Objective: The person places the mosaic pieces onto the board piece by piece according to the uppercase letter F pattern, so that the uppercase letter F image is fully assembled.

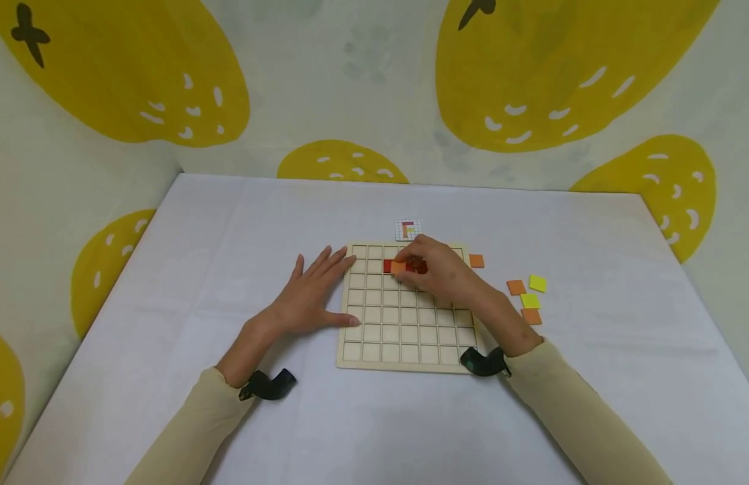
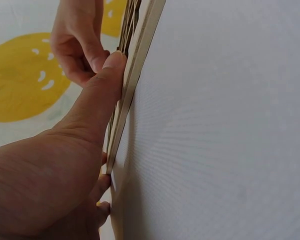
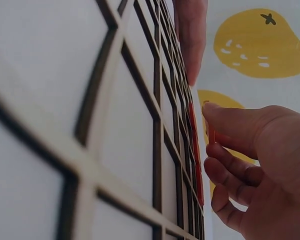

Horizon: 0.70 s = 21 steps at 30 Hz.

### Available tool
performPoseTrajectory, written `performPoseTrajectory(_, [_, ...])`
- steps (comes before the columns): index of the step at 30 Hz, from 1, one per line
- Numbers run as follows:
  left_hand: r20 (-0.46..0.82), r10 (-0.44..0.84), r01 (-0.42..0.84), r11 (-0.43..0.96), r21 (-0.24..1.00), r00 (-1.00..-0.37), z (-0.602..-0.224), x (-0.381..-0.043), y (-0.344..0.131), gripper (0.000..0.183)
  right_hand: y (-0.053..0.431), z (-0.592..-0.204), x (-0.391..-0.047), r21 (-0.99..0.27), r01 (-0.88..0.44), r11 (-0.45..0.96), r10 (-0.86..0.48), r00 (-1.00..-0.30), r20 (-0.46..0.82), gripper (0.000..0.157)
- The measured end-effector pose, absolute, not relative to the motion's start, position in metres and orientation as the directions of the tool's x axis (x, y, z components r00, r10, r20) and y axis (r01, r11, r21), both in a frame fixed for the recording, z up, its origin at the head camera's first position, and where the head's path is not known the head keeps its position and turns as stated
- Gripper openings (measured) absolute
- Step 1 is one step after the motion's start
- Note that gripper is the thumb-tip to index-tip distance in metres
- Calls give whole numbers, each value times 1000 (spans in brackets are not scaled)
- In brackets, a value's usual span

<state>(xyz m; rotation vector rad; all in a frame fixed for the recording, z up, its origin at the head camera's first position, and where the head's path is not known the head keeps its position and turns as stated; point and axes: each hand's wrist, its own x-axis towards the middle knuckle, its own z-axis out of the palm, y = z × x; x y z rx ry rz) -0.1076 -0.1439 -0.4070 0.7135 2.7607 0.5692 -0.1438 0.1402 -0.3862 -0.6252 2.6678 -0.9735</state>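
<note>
A wooden grid board [image 1: 405, 368] lies on the white table. My left hand [image 1: 308, 300] rests at its left edge, fingers spread and thumb [image 2: 117, 60] on the rim. Over the upper part of the board, my right hand [image 1: 446, 271] pinches an orange square tile [image 1: 398, 267] between thumb and fingers. In the right wrist view that orange tile [image 3: 211, 132] stands slightly off the board's surface. Red tiles [image 1: 387, 266] sit in a row of cells just beneath it, partly hidden by the right hand.
Behind the board lies a small pattern card [image 1: 407, 230]. One orange tile [image 1: 476, 261] is by the board's right edge. Farther right are a loose group of orange tiles [image 1: 516, 287] and yellow tiles [image 1: 537, 283]. A wall with yellow fruit shapes borders the table [image 1: 229, 209].
</note>
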Motion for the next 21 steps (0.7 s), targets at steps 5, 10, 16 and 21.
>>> performPoseTrajectory(5, [-139, 500, 407, 811, 421, -855, -407, -108, -144, 112, 139, -388, -143, -663, -307, 683, -474, -876, -83, 33])
performPoseTrajectory(10, [-139, 503, 409, 809, 422, -853, -408, -110, -144, 113, 138, -389, -143, -668, -304, 680, -480, -872, -92, 32])
performPoseTrajectory(16, [-148, 502, 404, 812, 422, -852, -411, -110, -145, 113, 137, -390, -143, -673, -327, 663, -506, -858, -82, 30])
performPoseTrajectory(21, [-153, 500, 401, 814, 421, -853, -411, -110, -145, 113, 137, -391, -143, -666, -352, 658, -522, -850, -66, 30])
